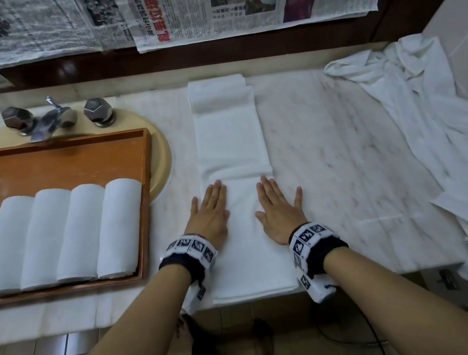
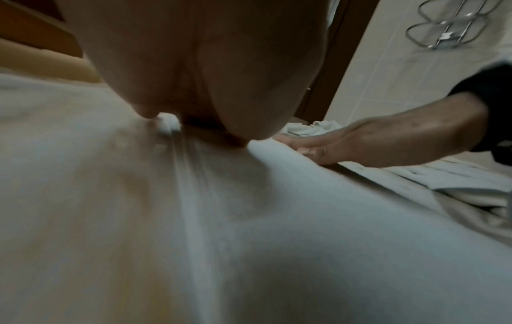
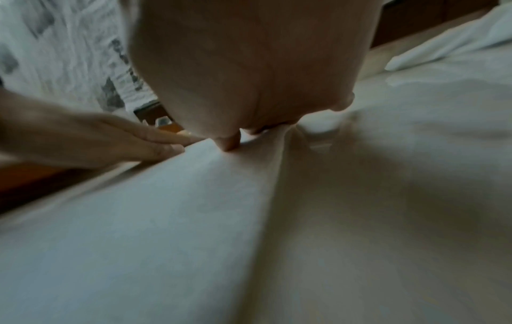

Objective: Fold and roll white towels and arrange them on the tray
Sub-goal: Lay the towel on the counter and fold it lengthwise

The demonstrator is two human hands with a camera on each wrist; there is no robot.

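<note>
White towel (image 1: pixel 231 147) folded into long strip, near edge to back of worktop (image 1: pixel 326 134); left hand (image 1: pixel 210 213), right hand (image 1: pixel 279 210) flat, fingers straight, likely smoothing before rolling. Tray (image 1: pixel 144 190) at left holds four rolls (image 1: pixel 60 234).
Left wrist: palm (image 2: pixel 207 65) presses towel.
Right wrist: same, fingers flat.

Bare marble counter (image 1: pixel 328 149) lies open right of the folded towel (image 1: pixel 231 147), hemmed by crumpled white cloth (image 1: pixel 430 125) farther right, while the tray (image 1: pixel 144 190) and tap (image 1: pixel 50 119) crowd the left
</note>
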